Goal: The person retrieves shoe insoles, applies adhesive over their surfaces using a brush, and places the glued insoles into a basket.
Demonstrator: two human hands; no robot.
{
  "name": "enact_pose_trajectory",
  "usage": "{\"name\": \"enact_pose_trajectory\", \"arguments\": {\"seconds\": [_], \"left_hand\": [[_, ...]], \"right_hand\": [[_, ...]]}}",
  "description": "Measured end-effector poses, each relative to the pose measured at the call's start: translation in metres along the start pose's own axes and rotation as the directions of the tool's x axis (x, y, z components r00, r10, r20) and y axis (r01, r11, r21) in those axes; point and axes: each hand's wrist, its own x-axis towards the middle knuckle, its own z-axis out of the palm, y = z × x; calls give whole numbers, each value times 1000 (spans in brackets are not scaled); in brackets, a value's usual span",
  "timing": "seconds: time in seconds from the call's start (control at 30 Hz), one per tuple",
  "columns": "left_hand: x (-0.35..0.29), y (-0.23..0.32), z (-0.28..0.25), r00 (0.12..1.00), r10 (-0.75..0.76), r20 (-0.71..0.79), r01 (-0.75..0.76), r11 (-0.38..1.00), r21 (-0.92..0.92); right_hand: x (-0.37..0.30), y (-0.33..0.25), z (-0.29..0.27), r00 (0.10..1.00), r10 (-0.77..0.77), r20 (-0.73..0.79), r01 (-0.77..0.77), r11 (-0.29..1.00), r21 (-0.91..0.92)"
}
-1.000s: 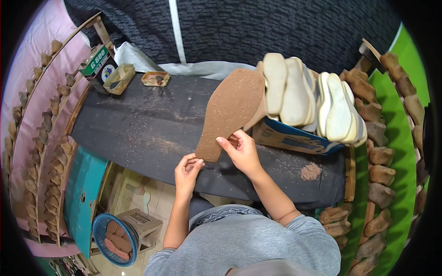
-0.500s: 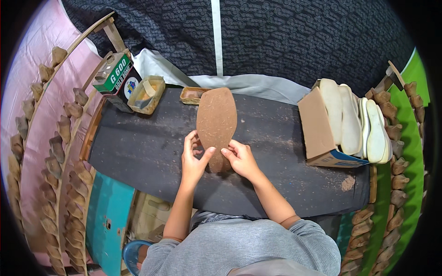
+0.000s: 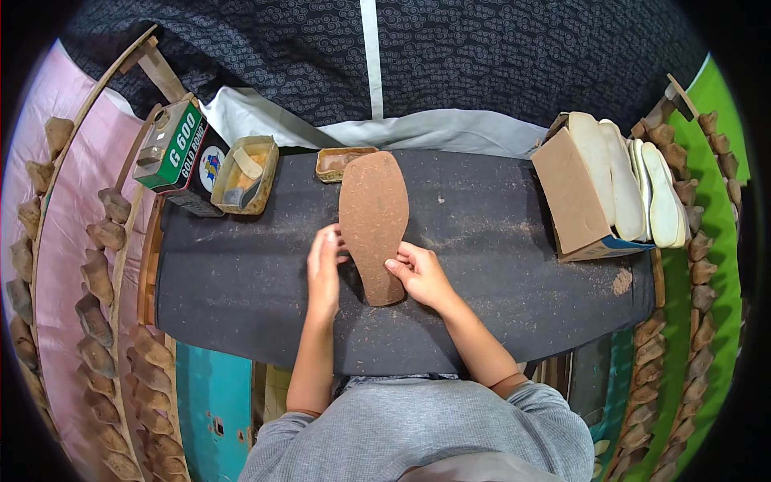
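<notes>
A brown shoe-sole-shaped board (image 3: 374, 221) lies flat on the dark cloth-covered workbench (image 3: 498, 273), toe end pointing away from me. My left hand (image 3: 324, 269) rests against its left edge near the heel, fingers together. My right hand (image 3: 418, 273) pinches the heel's right edge between thumb and fingers.
At the back left stand a green and black tin (image 3: 177, 153), an open yellowish tin with a tool in it (image 3: 245, 175) and a small flat tin (image 3: 341, 162). A box of pale soles (image 3: 618, 193) sits at the right. Racks of brown wooden lasts (image 3: 104, 265) flank both sides.
The sole came from the box at the right, was carried left across the bench and now lies flat in the middle. Both hands have settled at its heel.
</notes>
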Motion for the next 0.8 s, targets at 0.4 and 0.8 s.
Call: {"name": "enact_pose_trajectory", "arguments": {"seconds": [0.4, 0.8], "left_hand": [[-11, -5, -23, 994, -102, -32, 99, 992, -80], [-23, -7, -39, 999, -40, 5, 40, 983, -179]], "right_hand": [[-2, 5, 14, 1000, 18, 14, -18, 1000, -3], [-4, 5, 30, 988, 4, 152, 0, 1000, -30]]}}
